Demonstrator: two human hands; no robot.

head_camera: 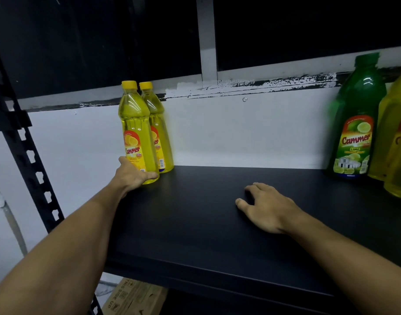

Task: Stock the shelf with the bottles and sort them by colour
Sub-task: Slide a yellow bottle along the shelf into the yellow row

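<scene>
Left hand (136, 173) wrapped round the base of the front yellow bottle (136, 133), upright near the shelf's (206, 223) back left corner, with a second yellow bottle (159, 135) touching it just behind. Right hand (266, 206) palm down on the bare middle of the shelf, fingers loosely bent, holding nothing. Green bottle (356, 119) upright toward the back right, beside blurred yellow bottles (394, 142) at the right edge.

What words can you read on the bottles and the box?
"Cammer": front yellow bottle, held by the left hand.
"Cammer" and "LIME": green bottle.
"THIS SIDE UP": cardboard box under the shelf.
Back yellow bottle: label half hidden.
Small print and barcodes: too blurred.
</scene>
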